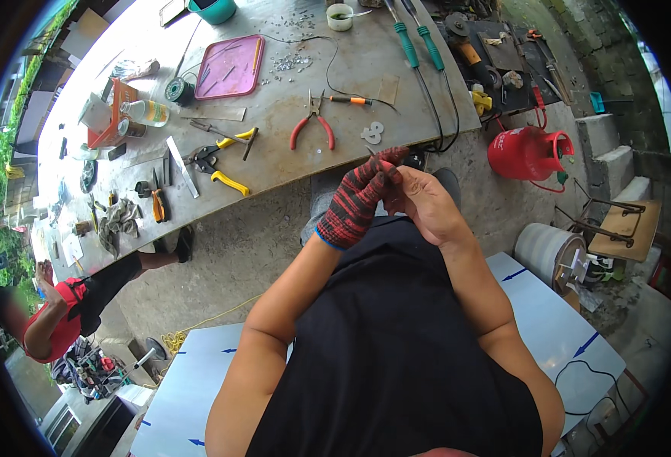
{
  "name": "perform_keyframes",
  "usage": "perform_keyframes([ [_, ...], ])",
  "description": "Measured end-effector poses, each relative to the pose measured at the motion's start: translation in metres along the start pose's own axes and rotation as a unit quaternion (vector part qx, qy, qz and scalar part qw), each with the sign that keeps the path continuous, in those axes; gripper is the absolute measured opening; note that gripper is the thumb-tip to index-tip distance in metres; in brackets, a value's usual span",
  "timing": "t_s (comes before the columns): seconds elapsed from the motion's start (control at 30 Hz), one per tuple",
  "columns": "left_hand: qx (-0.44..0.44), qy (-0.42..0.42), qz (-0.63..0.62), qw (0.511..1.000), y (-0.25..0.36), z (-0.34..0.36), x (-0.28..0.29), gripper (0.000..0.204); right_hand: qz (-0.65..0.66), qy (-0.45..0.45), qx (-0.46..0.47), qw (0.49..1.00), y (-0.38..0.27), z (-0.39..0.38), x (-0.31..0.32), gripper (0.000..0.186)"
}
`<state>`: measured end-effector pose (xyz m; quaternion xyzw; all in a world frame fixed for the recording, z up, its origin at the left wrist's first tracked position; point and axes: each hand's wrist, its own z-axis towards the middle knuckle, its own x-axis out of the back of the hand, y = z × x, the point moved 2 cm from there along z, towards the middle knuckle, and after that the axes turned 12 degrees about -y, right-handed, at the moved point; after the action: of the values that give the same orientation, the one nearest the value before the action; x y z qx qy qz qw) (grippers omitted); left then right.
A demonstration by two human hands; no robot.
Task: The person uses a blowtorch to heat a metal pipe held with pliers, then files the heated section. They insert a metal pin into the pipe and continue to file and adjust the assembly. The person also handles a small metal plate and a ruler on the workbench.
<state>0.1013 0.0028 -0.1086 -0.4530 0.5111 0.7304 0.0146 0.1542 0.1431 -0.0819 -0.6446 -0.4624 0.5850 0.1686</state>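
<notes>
My left hand (357,199) wears a red-and-black knit glove with a blue cuff. It is raised in front of my chest, fingers bent. My bare right hand (421,199) meets it, its fingers closed on the gloved fingertips. A small dark pointed tip shows just above the fingertips; what it is I cannot tell. Both hands hover at the near edge of the grey metal workbench (290,145). Closest on the bench are red-handled pliers (312,124) and a small white flat piece (372,133).
Yellow-handled snips (215,164), a pink tray (230,67), two green-handled soldering irons (414,39), a teal cup (214,9) and a solder spool (176,91) lie on the bench. A red gas cylinder (530,152) stands at right. Another person in red (61,320) crouches at left. White sheets (549,312) lie behind me.
</notes>
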Motion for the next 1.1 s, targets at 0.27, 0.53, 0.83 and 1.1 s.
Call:
perform_keyframes([
  [0.27,0.057,-0.039,-0.001,0.998,0.004,-0.006,0.01,0.049,0.105,-0.01,-0.031,0.994,-0.004,0.0,-0.005,0.024],
  [0.53,0.027,0.029,0.03,0.999,-0.008,-0.011,0.01,0.07,0.018,0.093,0.009,0.995,-0.007,-0.001,-0.006,0.02],
  [0.83,0.091,0.04,0.158,0.982,-0.003,-0.009,-0.003,0.046,-0.126,0.141,0.018,0.982,0.004,-0.004,-0.009,0.01],
  [1.1,0.094,0.114,0.238,0.96,0.001,-0.01,0.005,0.055,-0.148,0.146,0.005,0.978,0.003,-0.01,-0.013,0.008],
])
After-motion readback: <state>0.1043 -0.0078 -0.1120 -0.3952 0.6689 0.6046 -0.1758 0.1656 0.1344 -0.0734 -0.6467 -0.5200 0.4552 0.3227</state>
